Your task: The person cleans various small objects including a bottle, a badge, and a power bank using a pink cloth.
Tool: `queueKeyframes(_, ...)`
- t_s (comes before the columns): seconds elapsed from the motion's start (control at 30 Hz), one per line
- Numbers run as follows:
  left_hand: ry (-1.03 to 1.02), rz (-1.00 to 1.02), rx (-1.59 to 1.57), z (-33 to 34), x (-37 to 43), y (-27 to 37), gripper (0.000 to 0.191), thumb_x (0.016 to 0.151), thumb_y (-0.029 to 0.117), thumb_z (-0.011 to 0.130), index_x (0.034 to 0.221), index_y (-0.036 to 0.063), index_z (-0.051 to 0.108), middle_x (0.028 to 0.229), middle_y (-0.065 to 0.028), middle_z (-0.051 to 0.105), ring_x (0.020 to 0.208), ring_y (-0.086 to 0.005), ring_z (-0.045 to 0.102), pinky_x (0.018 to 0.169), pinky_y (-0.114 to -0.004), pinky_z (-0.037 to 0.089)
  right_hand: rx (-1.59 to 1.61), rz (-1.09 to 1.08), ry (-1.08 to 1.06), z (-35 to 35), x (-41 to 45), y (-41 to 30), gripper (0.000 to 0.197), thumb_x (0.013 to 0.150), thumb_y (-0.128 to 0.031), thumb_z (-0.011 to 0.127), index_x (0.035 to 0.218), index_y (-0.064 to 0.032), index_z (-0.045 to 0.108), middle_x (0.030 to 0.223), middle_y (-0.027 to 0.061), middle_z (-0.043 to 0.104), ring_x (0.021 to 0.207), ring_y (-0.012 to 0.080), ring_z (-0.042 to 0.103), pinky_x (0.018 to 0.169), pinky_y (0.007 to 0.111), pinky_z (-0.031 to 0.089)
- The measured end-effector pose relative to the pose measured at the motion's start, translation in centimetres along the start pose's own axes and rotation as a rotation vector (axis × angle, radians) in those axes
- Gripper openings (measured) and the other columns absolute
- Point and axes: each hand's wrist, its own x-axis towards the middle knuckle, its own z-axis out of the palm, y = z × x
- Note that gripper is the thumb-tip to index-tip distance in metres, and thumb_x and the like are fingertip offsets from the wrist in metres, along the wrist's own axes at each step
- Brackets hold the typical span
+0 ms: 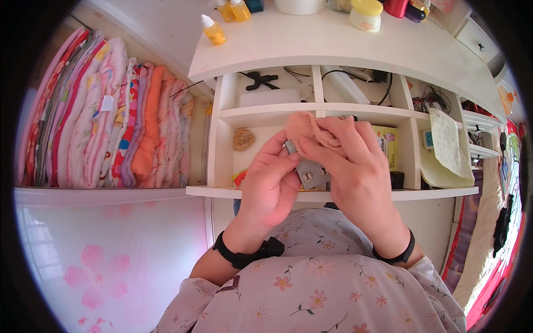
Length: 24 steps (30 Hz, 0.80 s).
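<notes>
Between my hands, over the open drawer, is a small grey flat object with two round fittings along its near edge. My left hand grips it by its left side, thumb on top. A fluffy salmon-pink cloth is bunched in my right hand and lies against the object's far part, hiding it. What the grey object is I cannot tell for certain. Below the hands is the white divided drawer, whose front compartment holds a brown dried piece at left and a yellow printed box at right.
The rear compartments hold a black clip-like stand, a white power strip and tangled cables. A pale patterned cloth hangs over the drawer's right part. Small bottles and a yellow-lidded jar stand on the tabletop. Folded bedding fills the left.
</notes>
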Motion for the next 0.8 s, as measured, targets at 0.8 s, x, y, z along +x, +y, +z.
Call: queueKeyframes(0.8,0.011,0.048,0.022,-0.2,0.0,-0.1,0.04,0.098,0.001,0.046,0.138,-0.0011,0.047,0.117,-0.0082,0.062,0.115,-0.0144,0.056,0.103,-0.031,0.043,0.1,-0.005,-0.083,-1.7,-1.2,0.3,0.036,0.069,0.003,0.063,0.102,-0.0068,0.072,0.103,0.0058,0.061,0.081,0.0262,0.054,0.071,0.036,0.051)
